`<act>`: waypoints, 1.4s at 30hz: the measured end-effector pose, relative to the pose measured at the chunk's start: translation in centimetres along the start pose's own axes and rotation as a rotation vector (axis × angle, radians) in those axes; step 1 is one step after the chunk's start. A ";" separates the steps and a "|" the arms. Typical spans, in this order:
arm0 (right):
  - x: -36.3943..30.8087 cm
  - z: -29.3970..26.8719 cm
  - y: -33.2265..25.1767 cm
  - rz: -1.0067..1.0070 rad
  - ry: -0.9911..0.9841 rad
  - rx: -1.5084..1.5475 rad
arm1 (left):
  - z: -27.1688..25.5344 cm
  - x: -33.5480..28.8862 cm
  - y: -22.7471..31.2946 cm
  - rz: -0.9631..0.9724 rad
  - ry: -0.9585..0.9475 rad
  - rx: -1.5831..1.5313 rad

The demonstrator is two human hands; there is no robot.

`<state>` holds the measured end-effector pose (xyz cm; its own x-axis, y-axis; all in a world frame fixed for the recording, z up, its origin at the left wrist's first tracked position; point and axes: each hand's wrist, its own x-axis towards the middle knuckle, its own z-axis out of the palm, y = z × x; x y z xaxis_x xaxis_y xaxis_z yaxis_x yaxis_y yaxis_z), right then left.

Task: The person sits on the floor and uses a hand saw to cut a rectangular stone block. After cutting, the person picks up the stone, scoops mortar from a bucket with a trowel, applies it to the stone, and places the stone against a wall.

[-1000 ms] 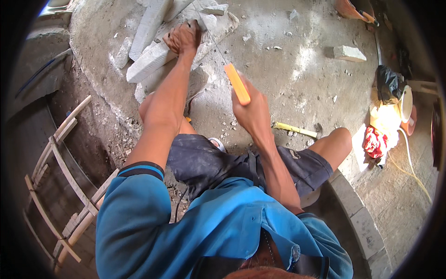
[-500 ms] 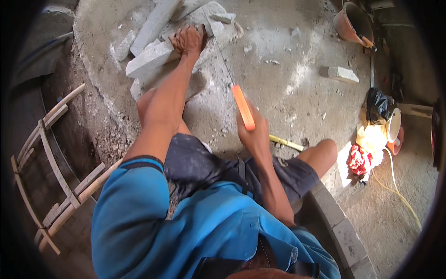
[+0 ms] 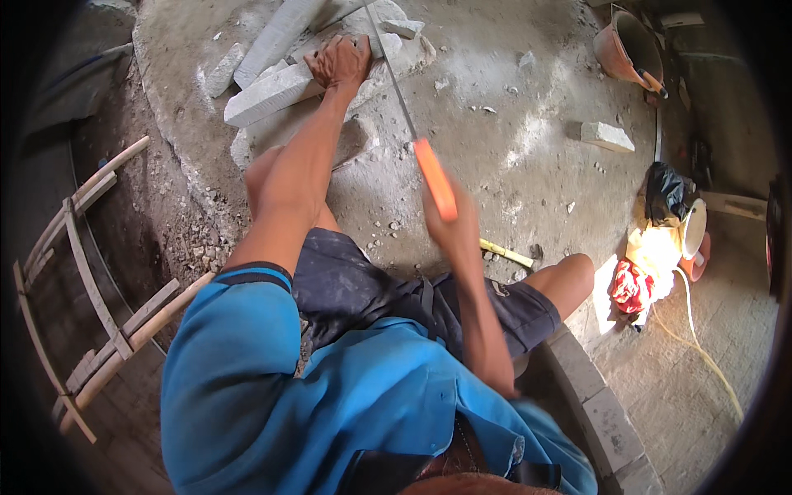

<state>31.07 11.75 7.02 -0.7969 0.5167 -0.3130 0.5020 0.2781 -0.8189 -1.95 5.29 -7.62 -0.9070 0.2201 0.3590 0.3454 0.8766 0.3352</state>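
Observation:
My right hand [image 3: 454,223] is closed round the orange handle [image 3: 436,180] of a handsaw. The saw's thin blade [image 3: 398,89] runs forward from it to the pale block pieces, seen nearly edge-on. My left hand [image 3: 340,62] presses down with its fingers curled over a light grey block [image 3: 375,51], just left of the blade. Where the teeth meet the block is hard to make out. Beside that hand lie a long pale block [image 3: 276,41] and a shorter block piece [image 3: 268,97], with a small offcut [image 3: 403,28] right of the blade.
A yellow-handled tool [image 3: 505,252] lies by my right knee. Farther right are a loose block chunk [image 3: 606,136], an orange bucket [image 3: 619,49], and bags with a red-and-white bundle [image 3: 634,287]. A wooden ladder-like frame [image 3: 91,280] stands at left; a row of blocks [image 3: 610,429] runs lower right.
My right hand has pushed the handsaw slightly forward, away from me. My left hand stays on the block.

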 end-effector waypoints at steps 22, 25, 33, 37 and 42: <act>-2.6 1.7 -0.3 -0.092 0.083 0.052 | -2.4 3.7 1.7 -0.293 -0.382 0.126; -11.6 -2.9 -0.3 -0.028 0.008 0.039 | -0.8 4.8 0.5 -0.288 -0.352 0.109; 7.4 2.8 -1.5 -0.049 0.042 0.092 | -1.5 2.7 0.7 -0.143 -0.393 0.128; 1.6 4.5 2.8 -0.179 0.158 -0.008 | -1.1 3.5 0.8 -0.249 -0.396 0.104; -9.7 -2.8 0.8 -0.009 -0.024 0.077 | -2.6 5.5 1.3 -0.323 -0.513 0.106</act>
<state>40.13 9.27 10.79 -0.8093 0.4947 -0.3166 0.4685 0.2186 -0.8560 -5.86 6.57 -2.93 -0.9711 0.0917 -0.2202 0.0323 0.9652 0.2596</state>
